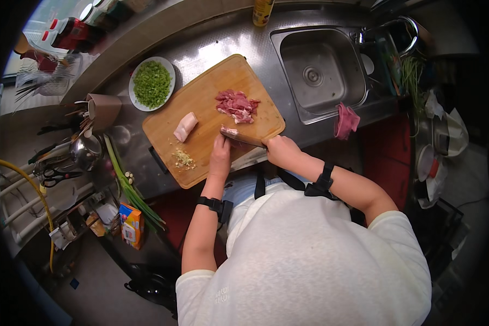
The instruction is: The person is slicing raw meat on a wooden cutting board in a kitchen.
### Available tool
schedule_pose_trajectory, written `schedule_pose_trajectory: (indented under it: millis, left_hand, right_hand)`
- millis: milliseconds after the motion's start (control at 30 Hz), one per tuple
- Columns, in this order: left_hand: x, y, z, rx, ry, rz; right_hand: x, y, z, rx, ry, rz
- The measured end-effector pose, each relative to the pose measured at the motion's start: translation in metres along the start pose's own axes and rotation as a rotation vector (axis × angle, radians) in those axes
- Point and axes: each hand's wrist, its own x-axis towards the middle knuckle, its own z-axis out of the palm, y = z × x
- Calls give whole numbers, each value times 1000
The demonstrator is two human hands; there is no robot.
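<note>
My right hand [281, 150] grips the handle of a kitchen knife [246, 141], whose blade lies over a small piece of raw meat [229, 130] near the front edge of a wooden cutting board [205, 91]. Close to the blade's tip, the fingers of my left hand [221, 153] are at that piece; whether they pinch it is hard to tell. Behind the blade is a pile of sliced raw meat [237, 106]. Farther left on the board lie a pale, fatty chunk of meat [186, 126] and a small heap of minced garlic or ginger [183, 159].
A white plate of chopped greens [151, 84] stands behind the board's left end. Right of the board is a steel sink [313, 73], with a pink cloth [346, 121] over the counter edge. Green onions [130, 187] lie at the left, near scissors [59, 176] and a utensil holder [104, 110].
</note>
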Motion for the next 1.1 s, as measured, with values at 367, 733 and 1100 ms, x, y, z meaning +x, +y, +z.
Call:
schedule_pose_trajectory:
  millis: [367, 733, 1100]
  left_hand:
    - [-7, -23, 4, -46, -41, 22]
    - [-11, -21, 14, 127, 16, 7]
    - [-16, -32, 26, 80, -23, -32]
  right_hand:
    - [13, -14, 8, -89, -34, -35]
    - [16, -13, 11, -137, -50, -41]
    - [69, -49, 38, -139, -27, -131]
